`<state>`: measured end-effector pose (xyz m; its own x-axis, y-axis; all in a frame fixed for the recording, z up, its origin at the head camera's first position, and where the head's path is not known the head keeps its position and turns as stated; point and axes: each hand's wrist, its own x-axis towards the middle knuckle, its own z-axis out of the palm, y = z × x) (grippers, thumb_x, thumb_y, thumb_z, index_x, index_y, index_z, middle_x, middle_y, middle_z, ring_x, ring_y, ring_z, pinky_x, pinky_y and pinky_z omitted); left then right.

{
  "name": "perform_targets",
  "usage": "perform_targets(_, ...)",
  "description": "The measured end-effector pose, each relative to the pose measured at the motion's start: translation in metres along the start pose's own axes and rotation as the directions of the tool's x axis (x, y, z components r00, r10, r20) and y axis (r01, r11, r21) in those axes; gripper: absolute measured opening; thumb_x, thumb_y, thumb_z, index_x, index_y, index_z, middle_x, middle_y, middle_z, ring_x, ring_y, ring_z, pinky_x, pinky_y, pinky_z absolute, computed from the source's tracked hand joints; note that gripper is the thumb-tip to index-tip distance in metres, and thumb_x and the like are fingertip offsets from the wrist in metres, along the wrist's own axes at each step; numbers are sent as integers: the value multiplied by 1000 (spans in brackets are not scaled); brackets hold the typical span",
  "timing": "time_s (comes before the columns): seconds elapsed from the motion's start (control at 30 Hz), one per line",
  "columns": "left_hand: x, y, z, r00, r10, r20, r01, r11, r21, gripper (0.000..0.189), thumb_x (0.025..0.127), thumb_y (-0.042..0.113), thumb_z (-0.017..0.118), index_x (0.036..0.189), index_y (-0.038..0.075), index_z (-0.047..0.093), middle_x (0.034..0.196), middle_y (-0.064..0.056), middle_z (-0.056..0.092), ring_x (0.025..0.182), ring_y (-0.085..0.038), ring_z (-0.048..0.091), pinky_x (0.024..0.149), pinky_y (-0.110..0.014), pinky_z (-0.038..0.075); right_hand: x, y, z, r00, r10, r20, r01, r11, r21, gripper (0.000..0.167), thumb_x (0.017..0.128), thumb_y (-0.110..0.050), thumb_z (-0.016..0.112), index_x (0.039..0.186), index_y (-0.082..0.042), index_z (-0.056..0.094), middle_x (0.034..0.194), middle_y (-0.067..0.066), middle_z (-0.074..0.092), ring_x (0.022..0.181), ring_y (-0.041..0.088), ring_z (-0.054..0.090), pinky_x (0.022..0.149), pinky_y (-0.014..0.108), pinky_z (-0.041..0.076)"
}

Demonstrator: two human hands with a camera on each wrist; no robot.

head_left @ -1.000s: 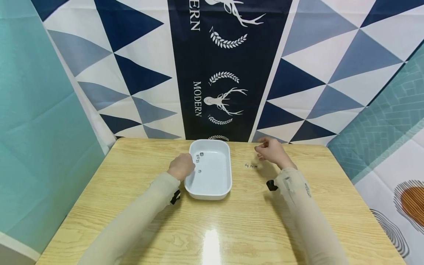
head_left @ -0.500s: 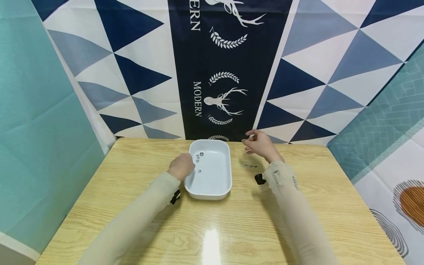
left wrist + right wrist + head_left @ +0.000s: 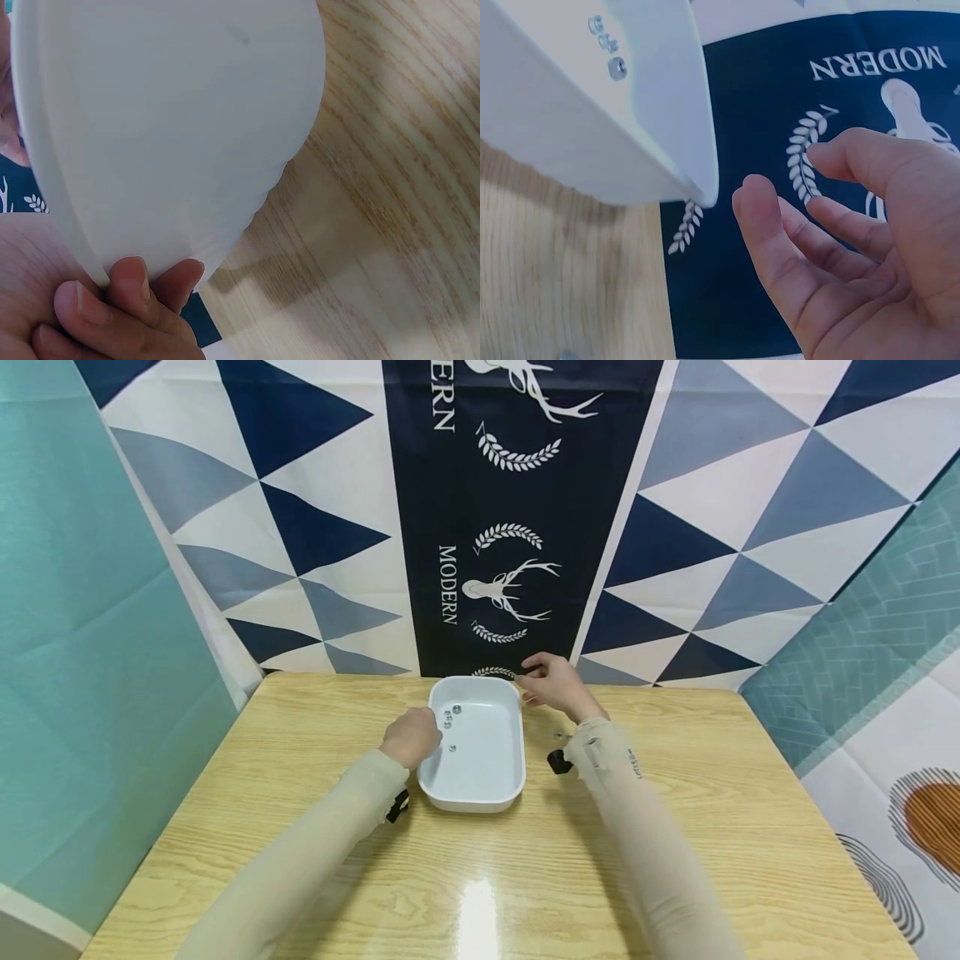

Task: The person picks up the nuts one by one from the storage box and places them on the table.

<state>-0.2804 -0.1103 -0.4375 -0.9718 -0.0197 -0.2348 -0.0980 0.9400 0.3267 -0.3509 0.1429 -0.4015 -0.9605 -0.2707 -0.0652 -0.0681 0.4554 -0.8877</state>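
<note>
A white rectangular tray (image 3: 487, 793) stands on the table, with several small silvery nuts (image 3: 452, 747) along its left side. My left hand (image 3: 410, 737) grips the tray's left rim; in the left wrist view its curled fingers (image 3: 112, 315) lie against the white wall. My right hand (image 3: 558, 687) hovers by the far right corner, fingers loosely bent. The right wrist view shows a gap between thumb and fingers with nothing in it, the fingertips (image 3: 759, 196) close beside the tray's corner (image 3: 701, 191).
On the wooden table (image 3: 330, 877), small nuts (image 3: 558, 736) lie right of the tray, partly hidden by the right sleeve. A patterned cloth (image 3: 330, 527) hangs directly behind the table's far edge. Teal panels (image 3: 90, 652) flank the left side.
My right hand has moved left, from above the loose nuts to the tray's far right corner. The left hand and the tray have stayed put.
</note>
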Motion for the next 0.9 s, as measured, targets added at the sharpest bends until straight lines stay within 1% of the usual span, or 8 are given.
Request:
perform_targets(0.2, 1, 0, 0, 1000, -16, 20, 16, 1000, -7, 30, 103, 16, 56, 122, -4, 67, 86, -11, 66, 66, -18, 67, 50, -27, 53, 6, -4, 14, 999, -4, 34, 5, 1000, -14, 48, 98, -16, 67, 139, 4, 53, 120, 30, 65, 95, 41, 74, 84, 44, 63)
perform_targets(0.3, 1, 0, 0, 1000, -12, 18, 12, 1000, -6, 30, 103, 16, 56, 123, -3, 67, 85, -11, 66, 66, -18, 67, 49, -27, 53, 9, -8, 20, 999, -1, 44, 2, 1000, -31, 47, 98, -17, 67, 138, 3, 54, 120, 30, 65, 87, 34, 76, 78, 36, 64)
perform_targets(0.37, 1, 0, 0, 1000, -8, 13, 8, 1000, -4, 30, 103, 16, 56, 122, -4, 67, 85, -11, 67, 66, -18, 67, 49, -27, 53, 10, -10, 24, 999, 2, 49, 0, 999, -32, 47, 98, -18, 67, 138, 3, 54, 120, 30, 65, 83, 28, 76, 76, 34, 64)
perform_targets(0.43, 1, 0, 0, 1000, -5, 10, 5, 1000, -6, 30, 103, 16, 56, 122, -4, 67, 86, -11, 67, 66, -19, 67, 49, -27, 54, 11, -12, 28, 998, 5, 56, -4, 1000, -27, 47, 98, -17, 67, 139, 3, 54, 120, 29, 64, 82, 25, 75, 76, 33, 64)
perform_targets(0.63, 1, 0, 1, 1000, 0, 7, 0, 1000, -5, 29, 103, 16, 57, 122, -4, 67, 87, -11, 67, 67, -18, 67, 50, -27, 54, 13, -17, 41, 997, 17, 69, -16, 1000, -16, 46, 98, -17, 68, 138, 1, 55, 121, 28, 65, 82, 25, 75, 78, 36, 64)
perform_targets(0.9, 3, -1, 1, 1000, -5, 22, 5, 1000, 1, 29, 102, 16, 57, 121, -3, 67, 83, -10, 67, 65, -18, 67, 49, -27, 53, 14, -16, 57, 995, 23, 100, -21, 1000, -22, 42, 98, -18, 69, 135, -1, 58, 121, 29, 66, 75, 19, 73, 74, 30, 63)
